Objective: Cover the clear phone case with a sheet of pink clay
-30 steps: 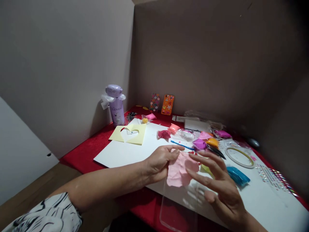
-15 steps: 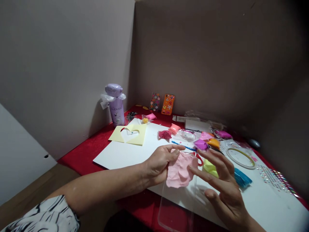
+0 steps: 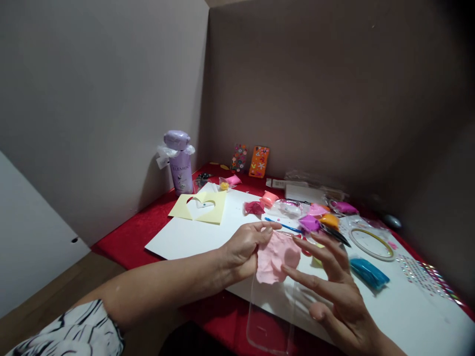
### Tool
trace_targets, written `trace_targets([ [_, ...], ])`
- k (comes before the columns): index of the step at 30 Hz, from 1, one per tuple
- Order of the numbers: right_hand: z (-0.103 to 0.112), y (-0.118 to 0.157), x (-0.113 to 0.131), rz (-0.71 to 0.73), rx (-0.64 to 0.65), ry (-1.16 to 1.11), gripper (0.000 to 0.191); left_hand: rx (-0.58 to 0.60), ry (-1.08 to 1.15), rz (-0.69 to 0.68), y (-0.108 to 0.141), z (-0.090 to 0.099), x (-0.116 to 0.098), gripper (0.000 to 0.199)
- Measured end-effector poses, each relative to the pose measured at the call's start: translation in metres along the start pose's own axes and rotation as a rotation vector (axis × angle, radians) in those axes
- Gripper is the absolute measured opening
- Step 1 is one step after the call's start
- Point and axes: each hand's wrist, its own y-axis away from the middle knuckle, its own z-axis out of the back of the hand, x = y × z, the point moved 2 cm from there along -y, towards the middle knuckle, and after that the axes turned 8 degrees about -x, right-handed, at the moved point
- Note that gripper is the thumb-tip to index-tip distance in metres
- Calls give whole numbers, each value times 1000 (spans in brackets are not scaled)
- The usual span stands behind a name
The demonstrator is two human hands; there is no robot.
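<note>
A clear phone case [image 3: 270,316] is held up over the table's front edge by my left hand [image 3: 243,249], whose thumb and fingers pinch its upper left side. Pale pink clay [image 3: 276,257], spread thin with a ragged edge and an uneven surface, covers the upper part of the case. My right hand [image 3: 336,287] has its fingers spread; the index fingertip touches the clay near its lower middle, and the thumb stands apart from it. Just behind the hands lie a blue modelling tool [image 3: 284,225] and scissors [image 3: 336,234], their red handle partly hidden by my right hand.
A white board [image 3: 178,242] lies on a red cloth [image 3: 122,247]. Several clay packets, such as a blue one [image 3: 369,273], surround a hoop [image 3: 372,244] and gem stickers [image 3: 426,277]. Yellow paper with a heart cutout [image 3: 215,210], a purple bottle [image 3: 181,168] and decorated phone cases [image 3: 259,161] stand farther back.
My right index fingertip has slid left and down across the clay, and the right hand has shifted slightly left. The left hand keeps its hold; the case tilts slightly differently.
</note>
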Motion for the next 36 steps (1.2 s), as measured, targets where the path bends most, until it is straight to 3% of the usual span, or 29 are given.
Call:
trace_targets([
  [4,2,1,-2,1,27,-9,42,-5,9,-10,-1,0,-1,30],
  [7,8,5,-5,-55,-86,-100,36,-18,8,-40,0,-2,-4,32],
  [11,10,15,-14,-355,-284,-161,28,-26,1,-69,4,-6,-7,40],
  [15,-4,21,-20,-783,-144,-391,24,-11,-55,-94,8,-9,-5,49],
  [21,-13,16,-16,-930,-65,-594,24,91,-54,-83,14,-15,-2,46],
  [25,-11,16,-17,-924,-72,-592,27,239,-97,60,15,-18,3,41],
  [28,-8,19,-18,-869,-95,-504,23,163,-105,137,10,-14,10,36],
  [31,0,22,-20,-780,-231,-345,13,156,-100,141,7,-12,12,32],
  [33,6,20,-19,-650,-309,-229,18,169,-104,137,7,-12,12,32],
  [36,12,12,-14,-336,-292,-39,34,182,-110,144,9,-13,10,32],
])
